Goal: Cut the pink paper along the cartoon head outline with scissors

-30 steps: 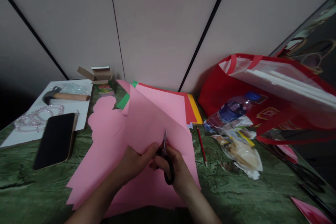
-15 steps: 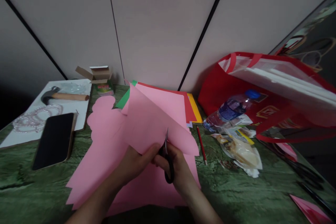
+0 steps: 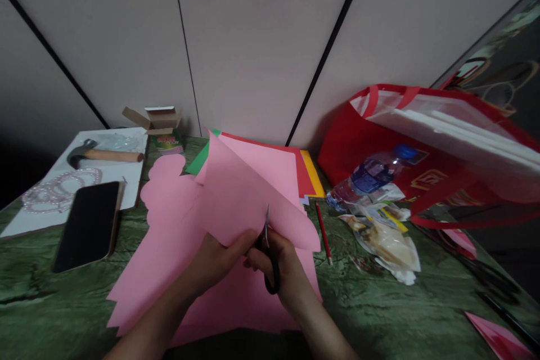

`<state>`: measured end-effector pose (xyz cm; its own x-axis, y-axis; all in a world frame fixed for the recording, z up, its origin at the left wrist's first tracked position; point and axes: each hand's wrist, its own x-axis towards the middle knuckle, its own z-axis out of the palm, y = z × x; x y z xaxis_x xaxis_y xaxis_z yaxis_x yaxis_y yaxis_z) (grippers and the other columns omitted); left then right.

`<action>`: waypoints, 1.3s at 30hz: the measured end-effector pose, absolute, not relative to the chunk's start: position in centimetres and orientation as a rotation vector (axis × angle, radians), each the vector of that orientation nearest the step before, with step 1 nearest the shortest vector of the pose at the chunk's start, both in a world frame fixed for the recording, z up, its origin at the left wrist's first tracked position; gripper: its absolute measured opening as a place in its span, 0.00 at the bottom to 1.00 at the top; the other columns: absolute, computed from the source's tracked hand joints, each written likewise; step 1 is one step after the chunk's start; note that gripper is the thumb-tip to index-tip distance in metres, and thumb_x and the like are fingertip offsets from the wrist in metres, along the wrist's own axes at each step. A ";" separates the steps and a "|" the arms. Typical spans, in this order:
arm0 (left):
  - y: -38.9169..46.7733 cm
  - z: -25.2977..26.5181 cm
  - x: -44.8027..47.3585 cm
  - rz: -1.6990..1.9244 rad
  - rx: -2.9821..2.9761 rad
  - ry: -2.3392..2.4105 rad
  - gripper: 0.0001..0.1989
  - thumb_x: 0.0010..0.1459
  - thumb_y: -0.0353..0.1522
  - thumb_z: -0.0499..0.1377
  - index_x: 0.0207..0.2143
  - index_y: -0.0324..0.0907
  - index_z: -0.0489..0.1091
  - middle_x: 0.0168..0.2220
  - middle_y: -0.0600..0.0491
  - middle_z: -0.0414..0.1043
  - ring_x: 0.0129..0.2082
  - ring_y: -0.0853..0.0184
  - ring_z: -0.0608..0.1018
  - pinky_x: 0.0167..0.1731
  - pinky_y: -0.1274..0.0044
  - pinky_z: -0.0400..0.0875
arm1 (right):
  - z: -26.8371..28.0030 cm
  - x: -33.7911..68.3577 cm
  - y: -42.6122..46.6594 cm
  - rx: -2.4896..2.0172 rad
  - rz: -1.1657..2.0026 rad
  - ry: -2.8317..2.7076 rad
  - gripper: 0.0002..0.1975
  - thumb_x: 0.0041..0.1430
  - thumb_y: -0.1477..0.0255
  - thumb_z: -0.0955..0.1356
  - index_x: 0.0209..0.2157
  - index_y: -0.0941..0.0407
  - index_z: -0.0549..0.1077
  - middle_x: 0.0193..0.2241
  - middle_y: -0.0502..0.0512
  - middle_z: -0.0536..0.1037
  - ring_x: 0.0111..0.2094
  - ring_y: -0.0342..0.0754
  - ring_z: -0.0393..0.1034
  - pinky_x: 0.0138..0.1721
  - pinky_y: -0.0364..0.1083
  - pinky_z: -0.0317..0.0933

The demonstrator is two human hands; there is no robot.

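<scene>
My left hand [image 3: 225,256] pinches the lower edge of a pink paper sheet [image 3: 238,185], which is lifted and curls up at its far corner. In my right hand [image 3: 280,264] is a pair of black-handled scissors [image 3: 272,275], fingers wrapped round the handles. Its blades point away from me and meet the sheet just right of my left thumb; how much paper lies between them I cannot tell. Beneath both hands lie more pink sheets [image 3: 156,270], one with a scalloped, cloud-like outline at upper left.
Red and yellow sheets [image 3: 312,174] lie behind. At left are a phone [image 3: 88,225], a hammer [image 3: 113,155], beads [image 3: 59,191] and an open box [image 3: 164,129]. A red pencil [image 3: 323,233], bottle [image 3: 371,174], plastic packets [image 3: 388,242] and red bag [image 3: 426,152] are at right.
Almost nothing differs. Both hands, the scissors and the lifted sheet keep nearly the same place.
</scene>
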<state>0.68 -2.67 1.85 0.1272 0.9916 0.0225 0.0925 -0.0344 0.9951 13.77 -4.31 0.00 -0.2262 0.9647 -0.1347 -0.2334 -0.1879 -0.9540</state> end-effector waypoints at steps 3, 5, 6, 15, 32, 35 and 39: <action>-2.7 2.2 0.8 0.993 1.340 1.119 0.10 0.52 0.31 0.55 0.19 0.42 0.68 0.15 0.55 0.70 0.17 0.68 0.73 0.19 0.77 0.71 | 0.0 13.8 -4.4 -1.029 1.594 -1.083 0.13 0.44 0.64 0.73 0.26 0.57 0.69 0.19 0.45 0.66 0.22 0.42 0.61 0.25 0.43 0.56; -2.7 2.3 0.8 0.962 1.334 1.091 0.12 0.53 0.32 0.54 0.18 0.42 0.68 0.14 0.56 0.70 0.16 0.68 0.72 0.18 0.77 0.71 | 0.0 13.8 -4.4 -1.028 1.588 -1.084 0.13 0.45 0.63 0.73 0.26 0.57 0.69 0.20 0.46 0.68 0.22 0.42 0.62 0.25 0.43 0.57; -2.7 2.4 0.8 0.958 1.333 1.087 0.12 0.54 0.32 0.53 0.18 0.42 0.67 0.14 0.55 0.70 0.16 0.68 0.72 0.19 0.77 0.71 | 0.0 13.8 -4.4 -1.033 1.587 -1.086 0.13 0.45 0.63 0.73 0.26 0.57 0.69 0.20 0.46 0.68 0.22 0.42 0.63 0.25 0.43 0.57; -2.7 2.4 0.7 1.010 1.345 1.108 0.11 0.51 0.30 0.56 0.17 0.42 0.68 0.14 0.55 0.71 0.16 0.68 0.73 0.19 0.77 0.71 | 0.5 13.6 -4.3 -1.072 1.598 -1.047 0.13 0.43 0.64 0.73 0.24 0.57 0.70 0.18 0.45 0.68 0.20 0.41 0.63 0.24 0.43 0.59; -2.4 2.4 0.6 0.924 1.248 0.902 0.14 0.54 0.29 0.52 0.17 0.40 0.68 0.15 0.53 0.71 0.16 0.69 0.73 0.19 0.77 0.68 | -0.5 13.5 -4.5 -1.004 1.578 -1.057 0.09 0.49 0.66 0.70 0.25 0.57 0.68 0.17 0.43 0.64 0.18 0.39 0.60 0.23 0.43 0.60; -2.3 2.1 0.6 0.932 1.193 0.885 0.12 0.54 0.28 0.52 0.18 0.41 0.65 0.15 0.55 0.71 0.15 0.68 0.73 0.18 0.77 0.68 | -0.6 13.5 -4.5 -0.979 1.571 -1.070 0.11 0.50 0.65 0.70 0.24 0.57 0.68 0.16 0.43 0.63 0.17 0.39 0.59 0.22 0.42 0.60; -2.3 2.1 0.7 0.996 1.164 0.886 0.11 0.50 0.26 0.53 0.17 0.42 0.61 0.14 0.58 0.69 0.14 0.70 0.73 0.15 0.80 0.66 | -0.7 13.6 -4.5 -0.948 1.584 -1.045 0.09 0.50 0.68 0.69 0.23 0.57 0.67 0.17 0.43 0.63 0.16 0.38 0.58 0.21 0.42 0.60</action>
